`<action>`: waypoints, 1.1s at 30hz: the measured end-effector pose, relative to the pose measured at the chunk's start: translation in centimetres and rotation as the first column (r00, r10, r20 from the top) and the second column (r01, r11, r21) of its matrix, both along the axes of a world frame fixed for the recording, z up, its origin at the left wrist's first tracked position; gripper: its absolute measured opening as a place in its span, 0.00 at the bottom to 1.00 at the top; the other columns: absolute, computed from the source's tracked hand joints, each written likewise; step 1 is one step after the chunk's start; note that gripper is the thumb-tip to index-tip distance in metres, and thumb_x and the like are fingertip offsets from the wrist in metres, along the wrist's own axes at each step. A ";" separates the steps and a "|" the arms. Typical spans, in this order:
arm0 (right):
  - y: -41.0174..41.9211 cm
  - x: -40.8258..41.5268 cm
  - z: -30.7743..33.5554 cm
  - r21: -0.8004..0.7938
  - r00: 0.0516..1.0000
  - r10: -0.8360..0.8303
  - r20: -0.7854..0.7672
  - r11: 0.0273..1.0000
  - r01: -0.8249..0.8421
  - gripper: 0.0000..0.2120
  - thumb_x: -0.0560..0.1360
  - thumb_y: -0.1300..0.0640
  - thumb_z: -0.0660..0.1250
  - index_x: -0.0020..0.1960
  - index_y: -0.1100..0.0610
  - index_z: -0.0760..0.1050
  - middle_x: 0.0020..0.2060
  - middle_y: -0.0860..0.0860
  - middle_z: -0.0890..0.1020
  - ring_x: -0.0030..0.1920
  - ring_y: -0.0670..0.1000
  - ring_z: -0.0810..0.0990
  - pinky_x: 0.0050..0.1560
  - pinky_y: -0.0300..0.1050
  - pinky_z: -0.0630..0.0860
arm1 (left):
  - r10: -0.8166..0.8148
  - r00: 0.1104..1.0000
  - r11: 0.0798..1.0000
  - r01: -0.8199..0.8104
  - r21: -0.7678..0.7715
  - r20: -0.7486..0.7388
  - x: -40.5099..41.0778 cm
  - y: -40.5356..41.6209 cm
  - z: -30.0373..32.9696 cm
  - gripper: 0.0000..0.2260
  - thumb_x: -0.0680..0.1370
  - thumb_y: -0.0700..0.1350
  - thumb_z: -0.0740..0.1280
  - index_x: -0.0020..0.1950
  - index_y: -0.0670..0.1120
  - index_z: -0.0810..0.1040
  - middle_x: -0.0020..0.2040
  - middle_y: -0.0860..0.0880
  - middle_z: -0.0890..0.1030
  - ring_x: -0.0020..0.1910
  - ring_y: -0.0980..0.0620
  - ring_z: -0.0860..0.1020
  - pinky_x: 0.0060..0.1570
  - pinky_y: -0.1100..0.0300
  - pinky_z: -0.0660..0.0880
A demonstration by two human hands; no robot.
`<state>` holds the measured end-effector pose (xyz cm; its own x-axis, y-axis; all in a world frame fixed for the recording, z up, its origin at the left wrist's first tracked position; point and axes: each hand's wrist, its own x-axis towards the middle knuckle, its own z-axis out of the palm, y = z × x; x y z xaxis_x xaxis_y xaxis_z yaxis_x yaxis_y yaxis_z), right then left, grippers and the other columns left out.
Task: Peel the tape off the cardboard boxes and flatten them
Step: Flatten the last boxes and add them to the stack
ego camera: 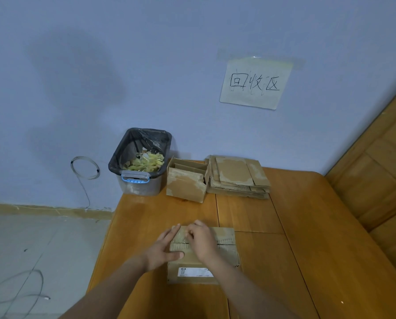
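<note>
A cardboard box (224, 247) with a white shipping label on its near side lies on the wooden table (296, 238) in front of me. My left hand (163, 246) rests flat against the box's left end, fingers straight, thumb across the top. My right hand (202, 240) sits on the box top with its fingers curled down onto a strip of tape (181, 234) near the far left edge; the fingertips are hidden. An open, upright box (185, 180) stands at the table's far side. Beside it lies a stack of flattened cardboard (238, 177).
A plastic bin (140, 160) lined with a black bag holds peeled tape scraps, at the table's far left corner against the wall. A paper sign (255, 82) hangs on the wall. Wooden panelling (381, 171) rises on the right. Wire loops lie on the floor at left.
</note>
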<state>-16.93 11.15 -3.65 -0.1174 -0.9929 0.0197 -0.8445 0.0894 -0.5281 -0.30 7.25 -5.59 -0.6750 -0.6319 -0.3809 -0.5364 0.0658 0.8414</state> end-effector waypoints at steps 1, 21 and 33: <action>0.1 0.0 0.0 -0.007 1.000 0.010 -0.019 1.000 -0.010 0.08 0.80 0.59 0.61 0.51 0.59 0.79 0.48 0.52 0.76 0.50 0.50 0.75 0.51 0.43 0.71 | 0.000 1.000 1.000 0.000 -0.002 -0.001 0.0 0.0 0.0 0.41 0.77 0.54 0.69 0.78 0.60 0.41 0.79 0.51 0.45 0.77 0.48 0.51 0.74 0.54 0.56; -0.3 1.4 0.6 0.138 0.983 0.024 -0.181 0.990 0.001 0.18 0.77 0.47 0.65 0.61 0.56 0.70 0.58 0.52 0.75 0.60 0.52 0.72 0.58 0.45 0.68 | -0.021 0.999 0.999 0.022 -0.044 0.036 -0.2 -0.1 -0.2 0.42 0.77 0.57 0.68 0.78 0.59 0.40 0.79 0.51 0.43 0.78 0.48 0.48 0.75 0.53 0.53; -0.2 3.1 0.7 0.107 0.973 0.071 -0.219 0.993 -0.048 0.14 0.80 0.60 0.60 0.65 0.59 0.72 0.57 0.55 0.77 0.57 0.54 0.75 0.53 0.44 0.70 | -0.021 0.996 0.997 0.028 -0.075 0.083 0.0 -0.1 -0.3 0.42 0.79 0.51 0.67 0.76 0.56 0.35 0.80 0.51 0.42 0.78 0.49 0.49 0.75 0.54 0.54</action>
